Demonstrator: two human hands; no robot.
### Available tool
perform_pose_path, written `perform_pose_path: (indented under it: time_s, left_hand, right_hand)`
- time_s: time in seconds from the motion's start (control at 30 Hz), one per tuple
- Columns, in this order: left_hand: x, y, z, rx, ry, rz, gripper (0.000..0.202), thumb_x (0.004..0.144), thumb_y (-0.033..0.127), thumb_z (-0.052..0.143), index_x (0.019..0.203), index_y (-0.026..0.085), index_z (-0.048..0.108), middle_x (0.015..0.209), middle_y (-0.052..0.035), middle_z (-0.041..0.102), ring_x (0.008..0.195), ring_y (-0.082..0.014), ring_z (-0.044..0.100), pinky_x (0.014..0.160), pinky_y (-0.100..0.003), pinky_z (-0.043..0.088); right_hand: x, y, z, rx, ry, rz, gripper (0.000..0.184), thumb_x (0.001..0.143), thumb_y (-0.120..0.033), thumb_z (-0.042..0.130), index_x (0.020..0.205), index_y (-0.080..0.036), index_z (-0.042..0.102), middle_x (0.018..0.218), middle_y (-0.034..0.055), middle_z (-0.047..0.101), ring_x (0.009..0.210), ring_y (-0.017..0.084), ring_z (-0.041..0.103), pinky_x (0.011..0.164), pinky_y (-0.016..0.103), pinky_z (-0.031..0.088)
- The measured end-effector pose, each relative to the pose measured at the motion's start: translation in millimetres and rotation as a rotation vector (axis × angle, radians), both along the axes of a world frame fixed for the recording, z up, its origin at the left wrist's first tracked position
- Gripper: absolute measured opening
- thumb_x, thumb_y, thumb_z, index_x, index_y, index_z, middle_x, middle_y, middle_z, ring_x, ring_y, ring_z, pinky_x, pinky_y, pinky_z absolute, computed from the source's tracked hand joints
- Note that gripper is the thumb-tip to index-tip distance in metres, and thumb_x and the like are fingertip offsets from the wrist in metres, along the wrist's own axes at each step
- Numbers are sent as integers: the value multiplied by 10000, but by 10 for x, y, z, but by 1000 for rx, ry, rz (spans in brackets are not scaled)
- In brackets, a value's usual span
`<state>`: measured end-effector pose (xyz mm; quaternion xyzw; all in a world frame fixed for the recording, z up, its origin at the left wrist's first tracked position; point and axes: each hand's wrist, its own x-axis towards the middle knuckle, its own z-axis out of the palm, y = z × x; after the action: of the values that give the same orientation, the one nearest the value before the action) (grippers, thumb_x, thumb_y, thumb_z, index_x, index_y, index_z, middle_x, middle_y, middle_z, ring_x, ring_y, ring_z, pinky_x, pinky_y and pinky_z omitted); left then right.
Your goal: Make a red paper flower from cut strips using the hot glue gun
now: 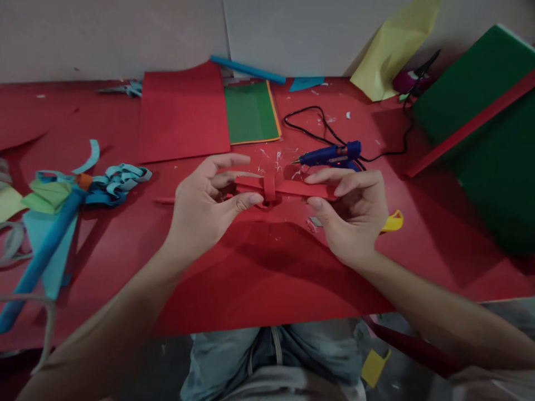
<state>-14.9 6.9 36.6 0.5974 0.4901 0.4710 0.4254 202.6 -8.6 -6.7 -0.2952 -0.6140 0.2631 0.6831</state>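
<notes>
A red paper bow shape, a folded strip with a narrow band wrapped round its middle, is held just above the red table. My left hand pinches its left end between thumb and fingers. My right hand pinches the right end in the same way. Both hands are closed on the paper piece. A blue glue gun lies right behind it, its black cord trailing toward the back.
Red sheet and green sheet lie at the back. A blue paper tube with curled blue strips sits left. Green board and yellow paper lean at right. A yellow object shows behind my right hand.
</notes>
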Motion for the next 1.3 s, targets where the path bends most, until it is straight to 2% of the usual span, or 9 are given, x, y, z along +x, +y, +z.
perform_pose_path:
  time_s: [0.1,0.2,0.37,0.5,0.6,0.77,0.97,1.1,1.3]
  left_hand:
    - [10,-21,15,-30,-4,45,372,711,413,987,969,217,806,835,-38,817,719,-195,769,622,-261,599]
    - [27,-51,14,-37,-31,92,272,748,346,963,968,237,844,769,-7,797,720,-177,769,663,-247,616]
    - [49,-65,20,-79,-59,186,278,688,410,994,814,232,821,763,-2,791,718,-181,757,678,-273,640]
    - [48,-65,41,0,49,191,313,725,453,974,664,233,761,641,22,722,637,-165,703,592,-265,592]
    - [47,-81,42,76,108,155,325,784,517,931,692,247,775,652,16,723,643,-177,692,590,-288,582]
    - [90,-128,8,152,100,150,308,765,552,939,832,275,821,830,-10,806,786,-226,742,744,-349,624]
    - [184,-196,-60,144,82,139,308,771,516,945,881,255,823,842,-20,801,727,-192,708,695,-328,600]
    - [240,-231,-76,161,38,176,223,866,454,881,931,248,827,844,-10,796,745,-170,716,733,-308,606]
    - [267,-253,-75,165,-59,244,204,844,400,895,961,242,840,792,8,775,694,-135,681,697,-277,593]
  right_hand:
    - [-4,1,0,18,-38,-19,304,892,-137,825,994,-276,575,1074,3,799,999,151,774,842,307,648]
    - [-13,-8,0,26,-82,-54,268,929,-204,814,1005,-298,574,1063,12,796,990,172,783,857,352,669]
    - [-25,-24,13,41,-118,-54,251,937,-200,801,1011,-296,581,1078,20,795,1007,184,783,901,379,671]
    - [-35,-11,11,65,-127,-68,243,936,-190,795,996,-293,583,1064,19,796,1000,181,784,874,368,669]
    - [-38,6,6,85,-105,-60,244,931,-206,807,1008,-286,590,1056,16,795,999,179,789,867,362,670]
    - [-58,12,43,59,-68,-49,267,917,-278,843,1049,-310,613,1061,5,788,984,200,792,867,378,659]
    - [-154,-8,110,-43,-45,-124,261,1007,-482,716,1141,-332,549,1014,5,769,1000,210,805,728,348,679]
    - [-196,-42,144,-60,-43,-151,150,1021,-393,716,1103,-312,620,1056,17,780,1008,207,813,748,349,703]
    - [-269,-109,170,-83,-68,-171,105,988,-315,762,1079,-283,722,1086,18,814,756,154,783,689,333,710]
